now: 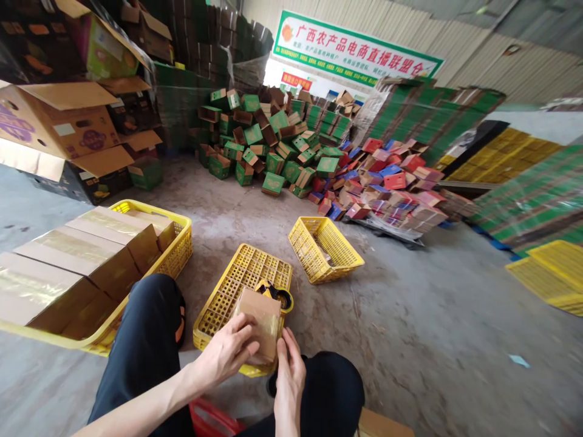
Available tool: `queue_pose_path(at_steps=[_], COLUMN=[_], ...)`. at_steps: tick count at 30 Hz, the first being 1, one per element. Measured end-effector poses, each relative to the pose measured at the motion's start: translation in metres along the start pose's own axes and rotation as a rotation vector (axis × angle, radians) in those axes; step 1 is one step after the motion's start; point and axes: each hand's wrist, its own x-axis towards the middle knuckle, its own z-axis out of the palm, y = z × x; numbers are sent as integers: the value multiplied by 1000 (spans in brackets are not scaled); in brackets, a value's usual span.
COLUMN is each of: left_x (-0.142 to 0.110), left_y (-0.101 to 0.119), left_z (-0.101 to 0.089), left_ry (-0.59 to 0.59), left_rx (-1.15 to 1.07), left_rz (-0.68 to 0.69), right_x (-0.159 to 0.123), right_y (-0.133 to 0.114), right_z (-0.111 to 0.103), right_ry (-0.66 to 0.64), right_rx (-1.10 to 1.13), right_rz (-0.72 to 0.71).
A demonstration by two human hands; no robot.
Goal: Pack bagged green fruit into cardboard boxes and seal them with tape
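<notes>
A small brown cardboard box (263,315) with shiny clear tape across it rests on an upturned yellow plastic crate (246,264) between my knees. My left hand (231,347) lies against the box's near left side, its fingers bent over the top. My right hand (289,364) has its thumb and fingers closed at the box's lower right edge. Just behind the box, a yellow and black tape dispenser (279,295) sits on the crate, partly hidden by the box.
To my left, a large yellow crate (180,243) holds several taped boxes (77,249). A smaller yellow basket (325,249) stands ahead on the concrete floor. Farther back are heaps of green cartons (273,182) and red cartons (394,181). Open cartons (59,121) are piled at far left.
</notes>
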Motion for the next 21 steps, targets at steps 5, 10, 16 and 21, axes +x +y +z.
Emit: queue_pose_path(at_steps=[5,10,16,21], left_x=[8,3,1,-8], left_y=[-4,-13,-12,-22], left_z=[-1,9,-3,-3], left_ry=[-7,-1,14,14], left_rx=[-85,37,236,283], left_rz=[-79,-88,49,-4], right_x=[-10,-12,-11,-20], right_y=[-23,-41,-17,21], right_z=[3,4,15,30], right_ry=[-3,49,-84,-158], right_rx=[-133,-238,-434,-458], right_rz=[-54,-132,-597,-491])
